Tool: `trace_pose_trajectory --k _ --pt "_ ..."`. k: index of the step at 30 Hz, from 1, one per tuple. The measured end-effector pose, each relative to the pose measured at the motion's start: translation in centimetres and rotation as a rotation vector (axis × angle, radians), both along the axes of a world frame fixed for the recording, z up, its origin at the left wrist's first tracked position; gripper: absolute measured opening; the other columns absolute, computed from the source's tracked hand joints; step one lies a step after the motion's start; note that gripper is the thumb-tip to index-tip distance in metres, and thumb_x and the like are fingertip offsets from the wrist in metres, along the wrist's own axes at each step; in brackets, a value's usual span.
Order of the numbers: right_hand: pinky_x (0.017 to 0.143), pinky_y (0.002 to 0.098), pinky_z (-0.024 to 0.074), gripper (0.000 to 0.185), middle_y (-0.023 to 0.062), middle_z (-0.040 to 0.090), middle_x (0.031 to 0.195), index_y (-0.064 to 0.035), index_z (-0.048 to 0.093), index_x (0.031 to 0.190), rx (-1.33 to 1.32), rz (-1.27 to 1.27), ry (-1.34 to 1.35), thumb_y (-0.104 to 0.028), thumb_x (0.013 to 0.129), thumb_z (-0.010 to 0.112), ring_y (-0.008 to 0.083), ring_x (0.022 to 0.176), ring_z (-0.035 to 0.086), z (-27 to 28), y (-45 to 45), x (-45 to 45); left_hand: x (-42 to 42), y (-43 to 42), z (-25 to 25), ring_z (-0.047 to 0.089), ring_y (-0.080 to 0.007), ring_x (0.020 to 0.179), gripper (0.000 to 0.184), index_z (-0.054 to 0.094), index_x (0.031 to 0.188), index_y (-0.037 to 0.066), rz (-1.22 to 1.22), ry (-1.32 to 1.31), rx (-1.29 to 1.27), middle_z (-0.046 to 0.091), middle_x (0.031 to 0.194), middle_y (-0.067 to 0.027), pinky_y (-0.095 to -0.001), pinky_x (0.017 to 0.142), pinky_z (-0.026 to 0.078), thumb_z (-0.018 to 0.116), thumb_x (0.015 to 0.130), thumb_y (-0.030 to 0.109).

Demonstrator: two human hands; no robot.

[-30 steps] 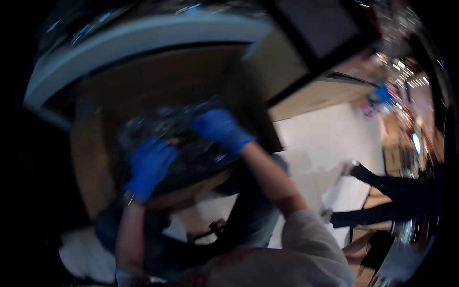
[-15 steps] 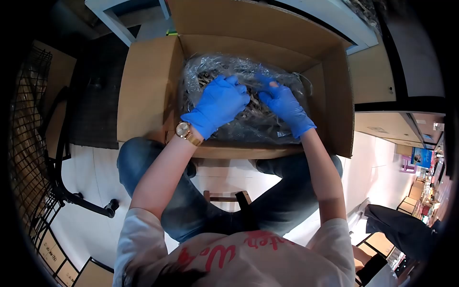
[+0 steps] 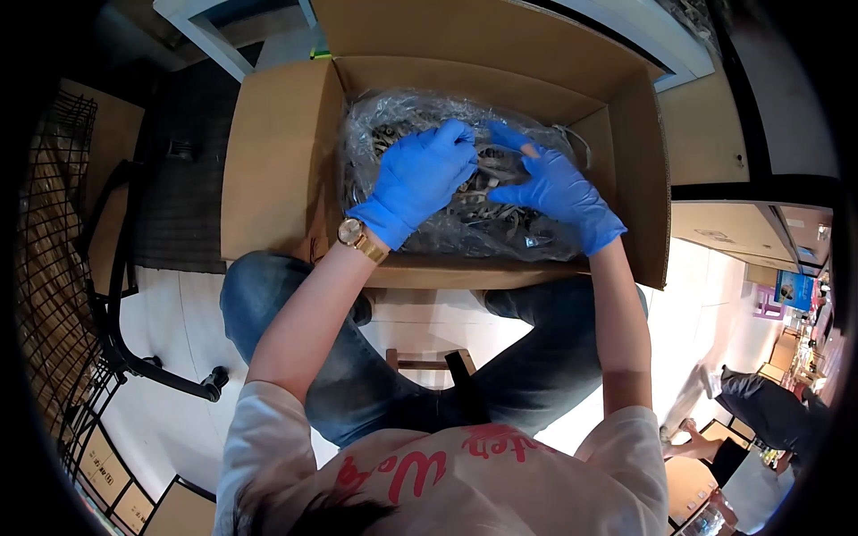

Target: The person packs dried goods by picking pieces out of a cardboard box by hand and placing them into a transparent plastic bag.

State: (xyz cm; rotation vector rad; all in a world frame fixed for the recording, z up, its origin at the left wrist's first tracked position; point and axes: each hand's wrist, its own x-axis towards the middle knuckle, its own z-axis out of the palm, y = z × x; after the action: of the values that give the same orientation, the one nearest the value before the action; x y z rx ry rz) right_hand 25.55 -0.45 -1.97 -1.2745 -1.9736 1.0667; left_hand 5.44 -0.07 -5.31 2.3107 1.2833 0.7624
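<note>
Both hands wear blue gloves and are over an open cardboard box (image 3: 277, 161). Inside it lies a clear plastic bag (image 3: 362, 134) filled with dried, twisted brownish-grey pieces (image 3: 492, 192). My left hand (image 3: 422, 174) is closed above the left half of the bag, its fingers pinched together; what they hold, if anything, is too small to name. My right hand (image 3: 554, 192) is to the right over the pieces, with thumb and fingers spread apart and nothing visible between them. One fingertip of the right glove shows bare skin.
A wire basket cart (image 3: 58, 268) on wheels stands at the left. Behind the box is a light blue frame (image 3: 648, 40). Cabinets (image 3: 706, 134) are at the right. Another person's dark-clothed leg (image 3: 760, 402) shows at the lower right. A small wooden stool (image 3: 416, 362) is between my knees.
The view has steadied and turned since the oldest frame. Over the last half second my left hand has moved slightly up, and my right hand has shifted right with its fingers spreading.
</note>
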Motion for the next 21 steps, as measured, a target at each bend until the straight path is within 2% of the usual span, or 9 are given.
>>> trace_pose_trajectory --k 2,4,7,9,10,12,17,20,21 --pt "0.085 0.0347 0.0481 0.053 0.0128 0.068 0.105 -0.0026 0.056 0.124 -0.189 -0.097 -0.691 -0.017 0.077 0.074 0.0179 0.096 0.064 1.8 0.6 0.7 -0.1 -0.4 0.9 0.058 -0.0255 0.095 0.013 0.064 0.086 0.013 -0.019 0.021 0.084 0.057 0.107 -0.0017 -0.0398 0.085 0.045 0.069 0.076 0.018" --pt "0.081 0.0320 0.0491 0.045 0.0113 0.069 0.102 -0.0002 0.060 0.118 -0.162 -0.120 -0.720 -0.012 0.077 0.073 0.0150 0.093 0.065 1.9 -0.2 1.6 -0.4 -0.2 2.3 0.057 -0.0263 0.100 0.017 0.064 0.091 0.012 -0.045 0.043 0.168 0.057 0.111 -0.0036 -0.0395 0.087 0.045 0.070 0.077 0.018" --pt "0.082 0.0273 0.0494 0.029 0.0110 0.069 0.101 0.0021 0.067 0.105 -0.236 -0.244 0.023 -0.001 0.077 0.070 0.0125 0.093 0.063 2.2 -0.7 3.3 -1.2 1.5 3.7 0.051 -0.0240 0.114 0.050 0.056 0.120 0.010 0.150 -0.216 0.434 0.049 0.130 -0.0080 -0.0367 0.090 0.045 0.074 0.075 0.024" --pt "0.087 0.0276 0.0493 0.027 0.0116 0.068 0.104 0.0049 0.068 0.100 -0.284 -0.241 0.142 0.006 0.073 0.071 0.0153 0.097 0.063 3.8 -0.4 5.0 -2.0 2.6 3.0 0.043 -0.0189 0.122 0.085 0.034 0.142 0.010 0.067 -0.730 0.083 0.037 0.144 -0.0112 -0.0315 0.091 0.044 0.079 0.070 0.024" --pt "0.087 0.0276 0.0493 0.027 0.0116 0.068 0.104 0.0049 0.068 0.100 -0.278 -0.238 0.140 0.006 0.073 0.071 0.0153 0.097 0.063 3.9 -0.5 6.1 -2.4 2.8 2.5 0.043 -0.0189 0.122 0.085 0.034 0.142 0.010 0.069 -0.733 0.091 0.037 0.144 -0.0112 -0.0315 0.091 0.044 0.079 0.070 0.024" --pt "0.086 0.0279 0.0499 0.039 0.0098 0.068 0.100 0.0013 0.064 0.110 -0.196 -0.173 0.353 0.007 0.072 0.071 0.0165 0.096 0.063 3.0 -0.7 7.7 -2.9 2.9 1.6 0.028 -0.0236 0.137 0.094 0.018 0.148 0.012 -0.165 -0.885 -0.463 0.027 0.149 -0.0106 -0.0364 0.105 0.036 0.077 0.075 0.019" --pt "0.083 0.0259 0.0501 0.061 0.0091 0.064 0.110 -0.0067 0.046 0.133 -0.232 -0.298 0.384 -0.008 0.077 0.070 0.0164 0.096 0.062 4.7 -0.1 4.8 -2.4 1.3 4.2 0.057 -0.0086 0.101 0.037 0.061 0.119 0.005 -0.264 -0.949 -0.858 0.065 0.107 -0.0010 -0.0256 0.091 0.042 0.069 0.083 0.014" --pt "0.088 0.0234 0.0457 0.071 0.0113 0.055 0.128 -0.0068 0.035 0.141 -0.230 -0.263 0.947 -0.011 0.075 0.061 0.0139 0.103 0.057 3.6 0.9 3.3 -1.7 1.5 2.1 0.058 -0.0073 0.091 0.032 0.062 0.116 0.004 0.030 -1.127 -0.691 0.066 0.102 -0.0001 -0.0243 0.086 0.044 0.065 0.086 0.016" --pt "0.091 0.0246 0.0435 0.074 0.0131 0.052 0.132 -0.0057 0.034 0.141 -0.299 -0.238 0.776 -0.017 0.075 0.064 0.0143 0.109 0.053 2.2 1.6 4.1 -1.2 1.7 1.3 0.058 -0.0076 0.089 0.030 0.062 0.116 0.005 0.012 -1.291 -0.671 0.066 0.100 0.0005 -0.0248 0.085 0.044 0.063 0.088 0.017"
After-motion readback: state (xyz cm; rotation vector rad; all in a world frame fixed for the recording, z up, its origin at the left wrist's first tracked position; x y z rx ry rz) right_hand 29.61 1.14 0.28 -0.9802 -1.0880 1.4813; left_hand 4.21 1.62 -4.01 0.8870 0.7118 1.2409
